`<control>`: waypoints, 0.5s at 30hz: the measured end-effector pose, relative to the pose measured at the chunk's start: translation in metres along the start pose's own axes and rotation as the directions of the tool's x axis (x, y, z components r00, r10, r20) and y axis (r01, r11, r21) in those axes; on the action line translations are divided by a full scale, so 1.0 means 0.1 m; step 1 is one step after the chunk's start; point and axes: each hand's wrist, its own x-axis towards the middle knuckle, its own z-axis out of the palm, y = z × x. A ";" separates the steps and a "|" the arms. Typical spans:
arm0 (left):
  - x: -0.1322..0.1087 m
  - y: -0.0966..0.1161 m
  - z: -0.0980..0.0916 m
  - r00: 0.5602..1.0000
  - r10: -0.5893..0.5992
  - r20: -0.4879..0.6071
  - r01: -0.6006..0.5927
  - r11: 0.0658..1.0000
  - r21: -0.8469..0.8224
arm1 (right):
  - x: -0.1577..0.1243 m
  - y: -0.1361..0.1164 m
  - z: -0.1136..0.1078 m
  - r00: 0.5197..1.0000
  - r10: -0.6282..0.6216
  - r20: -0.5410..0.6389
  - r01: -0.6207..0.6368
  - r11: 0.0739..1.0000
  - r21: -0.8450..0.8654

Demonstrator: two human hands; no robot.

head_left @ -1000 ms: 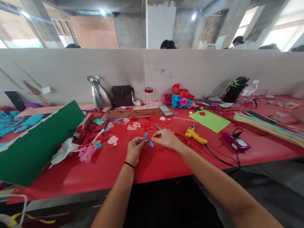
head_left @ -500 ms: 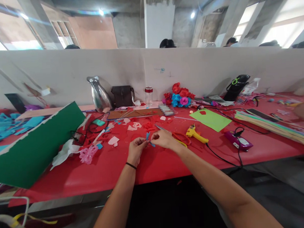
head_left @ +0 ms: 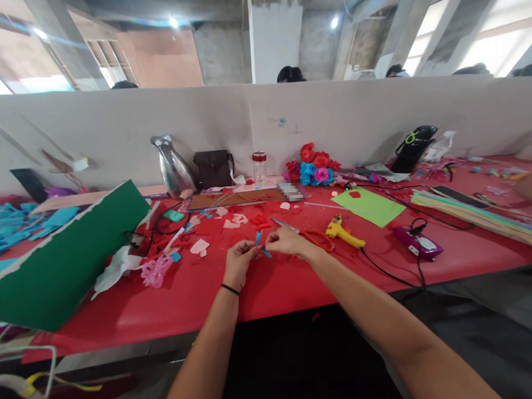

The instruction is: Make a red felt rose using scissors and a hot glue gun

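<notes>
Between my two hands is a small piece of blue paper [head_left: 259, 237], with narrow ends sticking up and down past the fingertips. My left hand [head_left: 240, 260] pinches it from the left, thumb against fingers. From the other side my right hand [head_left: 285, 242] closes its thumb and fingertips at the blue paper's right edge. Just beyond the right hand lie scissors [head_left: 318, 241] with orange handles, partly covered by the hand and wrist. A yellow glue gun [head_left: 343, 233] rests to the right of them. Red paper scraps [head_left: 258, 220] are scattered beyond the fingers.
A green board [head_left: 71, 261] stands at the left by a pink cut-out flower [head_left: 157, 271]. Along the partition are a metal jug [head_left: 172, 166], a dark bag [head_left: 213, 169], a glass jar [head_left: 259, 167] and paper flowers [head_left: 313, 166]. A purple power socket [head_left: 418, 243] sits right, its cable trailing.
The camera view has shifted slightly. My right hand has moved a little against the blue paper; both hands stay pinched together at nearly the same spot.
</notes>
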 end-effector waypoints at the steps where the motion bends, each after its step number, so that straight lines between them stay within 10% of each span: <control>1: 0.00 0.00 0.00 1.000 0.005 0.003 -0.005 1.000 0.000 | 0.01 0.01 0.01 1.000 -0.002 -0.002 0.002 1.000 0.010; 15: 0.01 -0.01 -0.01 1.000 0.006 0.010 -0.006 1.000 -0.014 | 0.09 -0.01 -0.06 1.000 0.001 0.020 -0.002 0.999 0.033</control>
